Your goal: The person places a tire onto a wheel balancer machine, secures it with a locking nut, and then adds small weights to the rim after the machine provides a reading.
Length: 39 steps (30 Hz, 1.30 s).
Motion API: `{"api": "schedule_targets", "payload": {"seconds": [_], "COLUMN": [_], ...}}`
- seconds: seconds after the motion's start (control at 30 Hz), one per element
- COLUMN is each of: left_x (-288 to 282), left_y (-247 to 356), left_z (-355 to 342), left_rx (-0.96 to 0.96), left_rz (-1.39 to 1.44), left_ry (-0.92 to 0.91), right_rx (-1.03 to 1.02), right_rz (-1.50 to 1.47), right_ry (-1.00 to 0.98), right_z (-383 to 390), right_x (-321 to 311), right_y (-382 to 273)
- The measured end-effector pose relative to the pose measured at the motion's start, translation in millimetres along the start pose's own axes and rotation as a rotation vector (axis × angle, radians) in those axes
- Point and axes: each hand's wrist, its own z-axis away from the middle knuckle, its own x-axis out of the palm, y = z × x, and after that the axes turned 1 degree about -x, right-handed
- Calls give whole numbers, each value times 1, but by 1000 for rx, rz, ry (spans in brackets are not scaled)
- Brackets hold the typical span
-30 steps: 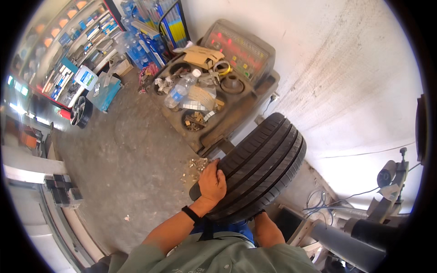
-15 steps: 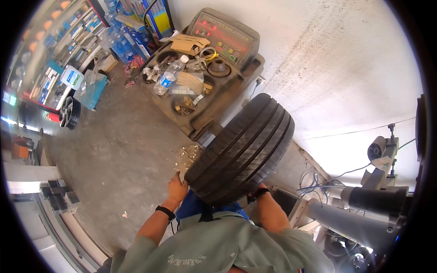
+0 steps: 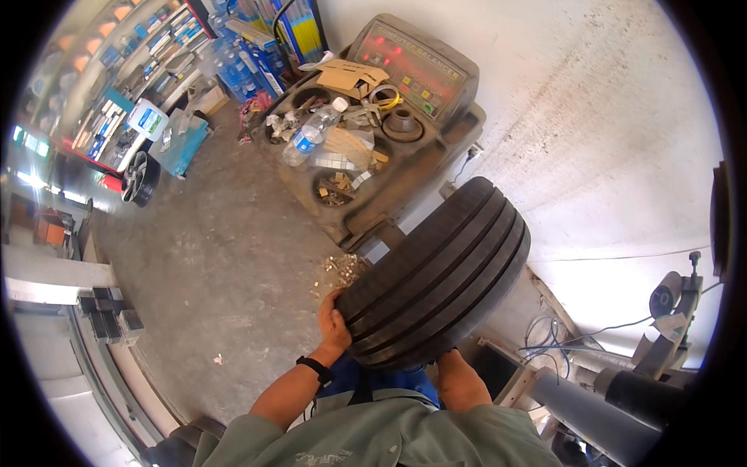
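Note:
A black tire [image 3: 436, 272] with long tread grooves stands tilted in front of me, beside a dusty wheel balancing machine [image 3: 412, 70]. My left hand [image 3: 333, 323] grips the tire's near left edge, with a black band on that wrist. My right hand [image 3: 443, 356] is at the tire's lower right, its fingers hidden behind the rubber. The machine's top tray holds a plastic bottle [image 3: 307, 140], cardboard pieces [image 3: 346, 74], a dark cone [image 3: 401, 124] and several small metal bits.
Shelves of boxes [image 3: 144, 54], water bottles [image 3: 233, 70] and a loose rim [image 3: 138, 177] are at upper left. Small bits [image 3: 342, 268] lie on the floor beside the machine. A white wall [image 3: 591, 140], cables [image 3: 545, 338] and metal machinery [image 3: 630, 397] are on the right; dark blocks [image 3: 105, 315] at left.
My left hand was on the tread a second ago, shifted down off it half a second ago, and now grips the near edge. The tire has turned slightly.

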Motion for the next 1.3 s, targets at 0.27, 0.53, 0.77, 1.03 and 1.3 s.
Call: {"api": "schedule_targets", "payload": {"seconds": [0.27, 0.53, 0.77, 1.03, 1.3], "left_x": [-48, 38, 4, -59, 20], "left_y": [-83, 117, 40, -70, 89], "left_z": [22, -60, -8, 53, -44], "left_rx": [-616, 1, 72, -465, -20], "left_rz": [-409, -308, -171, -616, -157], "left_ry": [-99, -53, 25, -283, -46], "right_rx": [-30, 4, 5, -61, -57], "right_rz": [59, 64, 62, 81, 93], "right_ry": [-2, -59, -73, -43, -42], "right_z": [6, 3, -19, -6, 3], "right_x": [-29, -1, 17, -12, -6], "right_y": [-15, -11, 0, -8, -23]}}
